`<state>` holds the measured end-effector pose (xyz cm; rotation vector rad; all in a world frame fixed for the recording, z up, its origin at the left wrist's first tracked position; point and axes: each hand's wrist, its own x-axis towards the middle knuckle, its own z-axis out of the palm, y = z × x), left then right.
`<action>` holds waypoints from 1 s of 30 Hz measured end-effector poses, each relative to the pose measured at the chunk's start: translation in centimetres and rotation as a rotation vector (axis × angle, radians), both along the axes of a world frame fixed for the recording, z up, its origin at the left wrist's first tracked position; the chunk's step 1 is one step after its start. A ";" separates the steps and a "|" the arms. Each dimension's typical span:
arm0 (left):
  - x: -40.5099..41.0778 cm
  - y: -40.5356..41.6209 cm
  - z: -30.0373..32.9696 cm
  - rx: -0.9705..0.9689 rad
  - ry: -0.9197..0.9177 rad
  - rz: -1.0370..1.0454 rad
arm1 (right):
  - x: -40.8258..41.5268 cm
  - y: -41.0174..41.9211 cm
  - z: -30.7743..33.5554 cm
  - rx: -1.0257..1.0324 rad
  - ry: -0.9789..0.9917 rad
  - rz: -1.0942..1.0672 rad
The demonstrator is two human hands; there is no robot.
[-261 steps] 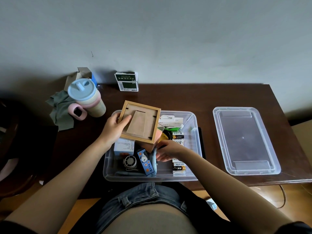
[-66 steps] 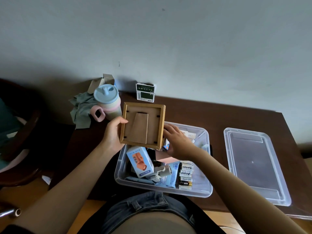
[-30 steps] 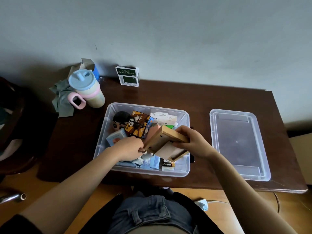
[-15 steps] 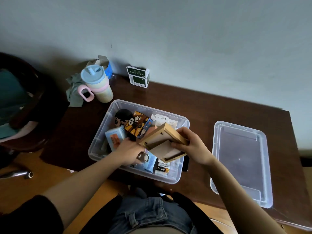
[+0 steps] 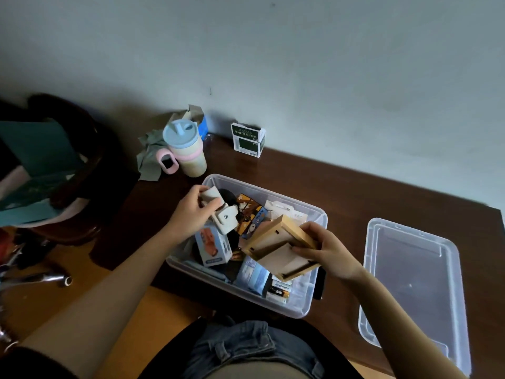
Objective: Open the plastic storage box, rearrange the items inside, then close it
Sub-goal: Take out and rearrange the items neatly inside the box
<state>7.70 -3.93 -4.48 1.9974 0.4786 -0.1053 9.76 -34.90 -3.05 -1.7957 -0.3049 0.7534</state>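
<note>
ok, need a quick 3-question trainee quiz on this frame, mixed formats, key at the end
1. True or false: the lid is on the storage box.
2. What is the right hand holding?
A. the lidded cup
B. the wooden picture frame
C. a battery pack
3. Fill in: the left hand grips a small ____ coloured item at the box's far left corner.

Key
1. False: the lid lies on the table to the right of the box.
2. B: the wooden picture frame, tilted above the box; the lidded cup stands on the table.
3. Cream: the cream item; what it is cannot be told.
</note>
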 end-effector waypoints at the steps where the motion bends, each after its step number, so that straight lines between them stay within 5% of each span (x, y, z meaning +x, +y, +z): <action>1: 0.7 -0.1 -0.1 -0.031 0.024 -0.007 | -0.2 0.4 -0.1 -0.015 -0.011 0.011; 4: 2.1 -0.4 -0.4 0.006 0.041 -0.028 | -0.6 1.3 -0.2 -0.053 -0.049 0.013; 10: 3.1 -0.2 -0.4 0.768 -0.068 -0.212 | -1.6 1.9 -0.3 -0.123 -0.071 -0.037; 14: 2.0 -0.9 1.3 0.691 -0.337 -0.088 | -2.1 2.2 -0.1 -0.160 -0.088 -0.056; 16: 1.1 -1.2 1.9 0.529 -0.429 -0.194 | -2.3 2.1 0.1 -0.187 -0.104 -0.072; 19: -0.5 -2.3 2.3 0.295 0.075 -0.683 | -2.5 2.0 0.6 -0.226 -0.138 -0.084; 22: -1.2 -4.3 0.8 0.328 0.438 -1.029 | -2.9 1.9 0.9 -0.293 -0.190 -0.096; 30: -2.4 -9.0 -4.1 0.451 0.752 -1.006 | -3.7 2.2 1.4 -0.590 -0.358 -0.068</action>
